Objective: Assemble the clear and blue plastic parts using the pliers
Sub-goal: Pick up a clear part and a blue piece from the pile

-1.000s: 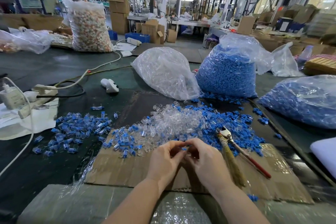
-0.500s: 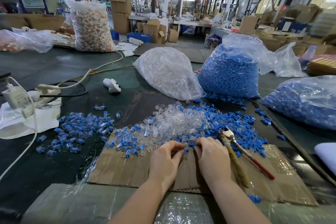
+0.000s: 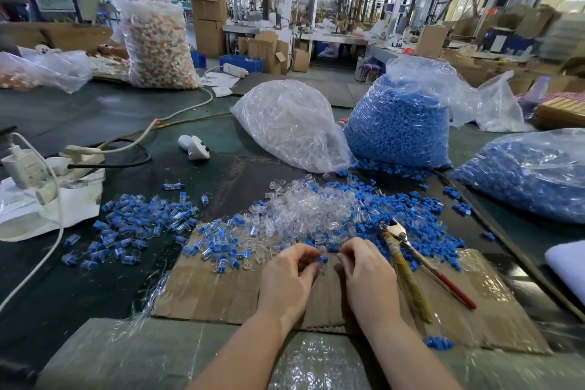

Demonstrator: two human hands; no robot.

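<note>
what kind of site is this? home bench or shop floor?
Shop floor, most likely a factory assembly hall: bulk bag of blue parts, bag of clear parts, stacked cartons and rows of workbenches behind.

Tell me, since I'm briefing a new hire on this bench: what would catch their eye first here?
Probably the blue bag, bulging with blue parts, standing at centre right beside the clear bag. Next, the loose pile of clear and blue parts spread in front of them, where the left hand and right hand pinch small parts at its near edge. The pliers lie unused just right of the hands.
</note>
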